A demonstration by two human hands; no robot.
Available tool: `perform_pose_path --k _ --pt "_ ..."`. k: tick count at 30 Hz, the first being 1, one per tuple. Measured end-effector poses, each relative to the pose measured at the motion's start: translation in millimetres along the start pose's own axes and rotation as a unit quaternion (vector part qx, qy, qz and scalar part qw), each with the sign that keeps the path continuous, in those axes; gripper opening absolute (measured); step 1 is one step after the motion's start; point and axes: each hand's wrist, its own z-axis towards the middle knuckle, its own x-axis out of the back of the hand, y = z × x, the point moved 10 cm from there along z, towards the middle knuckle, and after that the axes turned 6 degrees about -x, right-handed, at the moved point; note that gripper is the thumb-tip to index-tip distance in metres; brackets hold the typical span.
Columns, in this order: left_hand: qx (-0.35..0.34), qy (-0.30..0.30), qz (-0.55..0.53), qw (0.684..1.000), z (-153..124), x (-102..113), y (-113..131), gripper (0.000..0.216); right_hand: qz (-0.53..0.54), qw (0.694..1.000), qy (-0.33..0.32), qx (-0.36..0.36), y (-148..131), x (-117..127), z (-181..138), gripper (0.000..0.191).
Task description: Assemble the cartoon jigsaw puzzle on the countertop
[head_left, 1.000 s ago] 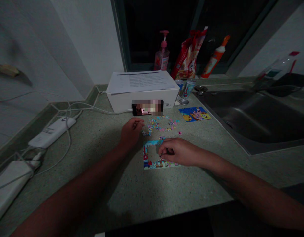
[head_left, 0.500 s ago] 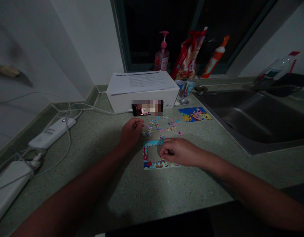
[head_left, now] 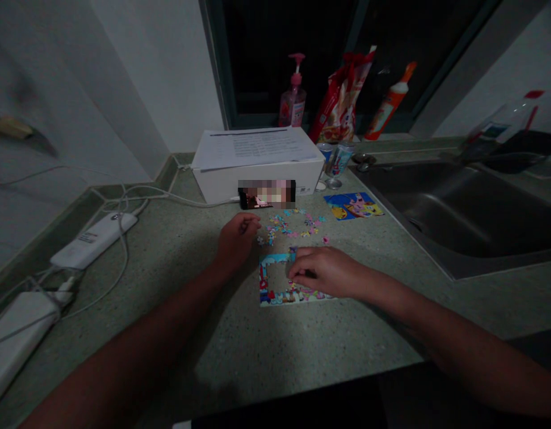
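Head view: puzzle point(head_left: 268, 288) on speckled countertop point(head_left: 168, 256)

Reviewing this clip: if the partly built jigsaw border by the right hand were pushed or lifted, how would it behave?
The partly built jigsaw frame would probably flex and break apart if lifted, being a thin ring of joined pieces with a hollow middle. Pushed by the right hand, it would likely slide easily across the speckled countertop, though its joints might separate.
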Motion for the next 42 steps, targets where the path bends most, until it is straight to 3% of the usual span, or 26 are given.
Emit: perform_pose_path --k 25,36,42 --pt "-0.004 0.003 0.007 1.000 1 1 2 0.014 0.009 1.000 0.004 -0.004 -1 2 1 0.013" --pt "0.008 0.005 0.001 1.000 2 0 -6 0.016 -0.003 0.992 0.129 0.006 14 30 -3 0.018" --pt "0.012 0.004 -0.005 1.000 1 0 -3 0.014 -0.025 0.988 0.150 -0.027 26 35 -3 0.020"
